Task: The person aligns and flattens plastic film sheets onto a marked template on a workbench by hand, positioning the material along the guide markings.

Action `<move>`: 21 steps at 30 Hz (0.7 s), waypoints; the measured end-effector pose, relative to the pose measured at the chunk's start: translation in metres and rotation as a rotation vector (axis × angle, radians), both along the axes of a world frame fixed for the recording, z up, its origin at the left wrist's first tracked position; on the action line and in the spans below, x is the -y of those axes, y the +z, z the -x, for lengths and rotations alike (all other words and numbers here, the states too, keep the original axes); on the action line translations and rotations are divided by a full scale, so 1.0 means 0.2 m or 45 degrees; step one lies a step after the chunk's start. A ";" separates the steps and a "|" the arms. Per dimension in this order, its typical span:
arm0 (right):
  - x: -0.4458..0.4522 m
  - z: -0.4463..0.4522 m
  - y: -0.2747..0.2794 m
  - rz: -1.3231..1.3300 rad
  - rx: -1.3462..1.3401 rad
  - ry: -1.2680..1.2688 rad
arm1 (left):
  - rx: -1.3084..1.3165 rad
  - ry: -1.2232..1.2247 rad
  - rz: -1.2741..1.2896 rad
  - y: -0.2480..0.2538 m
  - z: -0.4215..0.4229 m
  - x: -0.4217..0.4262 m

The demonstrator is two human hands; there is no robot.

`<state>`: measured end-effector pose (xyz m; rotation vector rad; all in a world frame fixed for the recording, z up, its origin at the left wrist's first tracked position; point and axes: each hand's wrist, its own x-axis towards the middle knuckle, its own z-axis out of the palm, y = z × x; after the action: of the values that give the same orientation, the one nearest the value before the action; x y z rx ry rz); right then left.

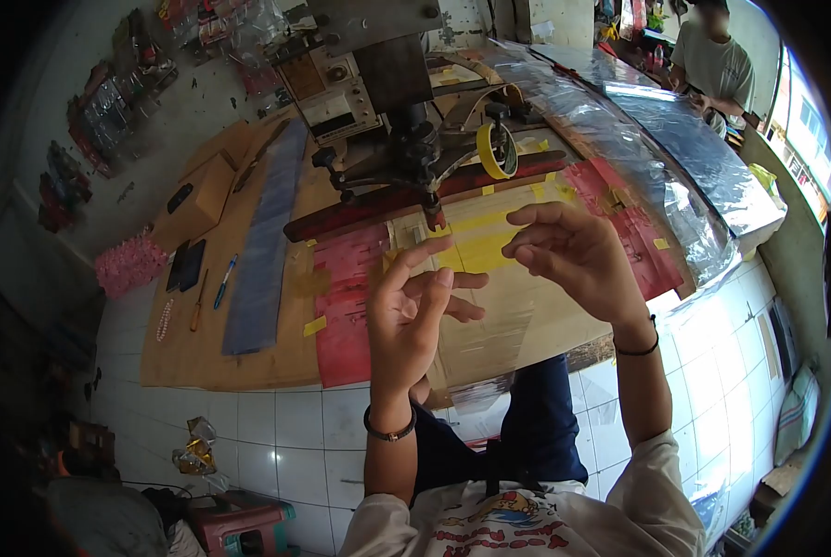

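Note:
My left hand (411, 316) is raised over the near part of the work board, fingers spread and thumb apart, with nothing visible in it. To its right, my right hand (578, 260) hovers with fingers loosely bent and the thumb close to them; I see nothing held there. Below both hands lies a beige panel (489, 320) with yellow tape (480, 251) across its far part. Red sheets flank it, one on the left (343, 320) and one on the right (633, 237). Just beyond my hands, the tip of a press machine (434, 218) points down at the panel.
A dark red bar (360, 215) crosses behind the panel. Leftward on the wooden table (188, 362) are a blue-grey strip (265, 251), a pen (220, 292), a screwdriver (198, 311), phones (186, 266) and a cardboard box (193, 200). Plastic sheeting (657, 158) covers another table; a person (715, 60) stands beyond.

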<state>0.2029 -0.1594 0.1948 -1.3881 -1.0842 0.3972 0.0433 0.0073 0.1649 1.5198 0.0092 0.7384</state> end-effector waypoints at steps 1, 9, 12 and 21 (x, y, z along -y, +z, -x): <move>-0.01 0.00 -0.01 -0.020 -0.006 -0.008 | 0.018 -0.011 0.005 0.00 0.00 0.00; -0.03 -0.01 -0.07 -0.276 0.434 -0.125 | 0.141 -0.062 -0.025 -0.01 0.01 -0.03; -0.02 0.00 -0.07 -0.246 0.471 -0.160 | 0.197 -0.125 0.072 -0.01 0.00 -0.05; -0.05 0.04 -0.07 -0.114 0.056 -0.088 | 0.097 0.039 0.005 -0.02 -0.03 -0.03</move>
<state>0.1942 -0.1501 0.1814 -1.3565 -1.0735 0.2662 0.0483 0.0139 0.1603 1.4898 -0.0235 0.8197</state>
